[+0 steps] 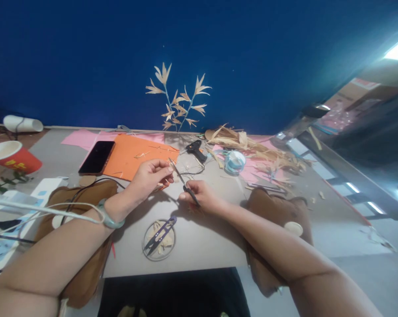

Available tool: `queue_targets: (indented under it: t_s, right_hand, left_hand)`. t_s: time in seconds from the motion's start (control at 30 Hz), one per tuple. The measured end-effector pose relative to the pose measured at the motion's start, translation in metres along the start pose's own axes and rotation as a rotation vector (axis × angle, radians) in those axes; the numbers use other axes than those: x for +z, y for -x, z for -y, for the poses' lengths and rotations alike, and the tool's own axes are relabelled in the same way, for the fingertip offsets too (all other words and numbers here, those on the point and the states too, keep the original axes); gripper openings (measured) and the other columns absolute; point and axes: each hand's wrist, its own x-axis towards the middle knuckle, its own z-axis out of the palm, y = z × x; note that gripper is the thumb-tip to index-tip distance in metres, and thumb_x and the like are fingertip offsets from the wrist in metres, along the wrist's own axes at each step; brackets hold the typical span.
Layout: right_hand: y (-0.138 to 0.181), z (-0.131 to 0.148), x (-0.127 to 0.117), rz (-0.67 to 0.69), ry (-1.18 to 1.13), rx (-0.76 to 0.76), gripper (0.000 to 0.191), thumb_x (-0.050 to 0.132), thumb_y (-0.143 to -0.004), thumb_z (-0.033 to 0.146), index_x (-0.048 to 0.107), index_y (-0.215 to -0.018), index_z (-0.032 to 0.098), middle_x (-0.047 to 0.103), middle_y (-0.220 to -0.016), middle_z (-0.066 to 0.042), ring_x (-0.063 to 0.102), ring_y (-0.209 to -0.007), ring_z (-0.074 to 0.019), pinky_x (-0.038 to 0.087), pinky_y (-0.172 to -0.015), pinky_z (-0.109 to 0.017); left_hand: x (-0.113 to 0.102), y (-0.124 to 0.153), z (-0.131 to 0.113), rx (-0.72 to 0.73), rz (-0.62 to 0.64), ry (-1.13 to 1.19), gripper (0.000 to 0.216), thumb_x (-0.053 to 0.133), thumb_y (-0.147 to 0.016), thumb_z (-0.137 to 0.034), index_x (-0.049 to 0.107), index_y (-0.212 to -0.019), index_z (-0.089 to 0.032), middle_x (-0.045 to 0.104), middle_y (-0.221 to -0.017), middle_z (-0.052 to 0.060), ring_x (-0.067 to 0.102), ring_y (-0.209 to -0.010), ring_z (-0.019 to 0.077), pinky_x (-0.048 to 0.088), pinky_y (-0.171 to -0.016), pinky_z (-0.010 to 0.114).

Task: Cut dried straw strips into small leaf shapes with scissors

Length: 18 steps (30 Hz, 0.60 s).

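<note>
My right hand grips what look like slim black-handled scissors, their narrow metal end pointing up and left. The tip reaches the fingertips of my left hand. Thumb and fingers of that left hand are pinched together, and whatever they hold is too small to name. Just below, a round dish of pale scraps has purple-handled thread snips lying across it. Beyond my hands lies an orange sheet with thin twisted pieces on it. A black glue gun rests beside the sheet.
Dried-husk flowers on blue stems stand against the blue wall. Husks and a tape roll lie right. Left are a phone, a red paper cup and a power strip with cables. Brown cushions flank the table front.
</note>
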Motion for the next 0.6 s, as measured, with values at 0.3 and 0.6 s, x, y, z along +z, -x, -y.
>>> queue_targets:
  t_s: [0.3, 0.6]
  right_hand:
    - [-0.0001, -0.0003, 0.0007, -0.039, 0.037, -0.023, 0.047, 0.067, -0.070, 0.057, 0.039, -0.062, 0.020, 0.050, -0.040, 0.007, 0.040, -0.030, -0.0069, 0.027, -0.032, -0.018]
    - [0.0043, 0.0094, -0.0019, 0.063, 0.110, -0.092, 0.052, 0.062, -0.069, 0.067, 0.048, -0.070, 0.017, 0.059, -0.058, 0.000, 0.051, -0.051, -0.0097, 0.038, -0.047, -0.021]
  left_hand:
    - [0.0005, 0.0008, -0.0036, -0.024, -0.014, 0.043, 0.027, 0.075, -0.068, -0.035, 0.060, -0.077, -0.015, 0.066, -0.062, 0.001, 0.061, -0.051, 0.0104, 0.052, -0.054, 0.023]
    - [0.0002, -0.0017, -0.0103, 0.030, -0.099, 0.164, 0.028, 0.078, -0.061, -0.027, 0.056, -0.074, -0.016, 0.067, -0.062, -0.001, 0.065, -0.056, 0.0119, 0.053, -0.058, 0.023]
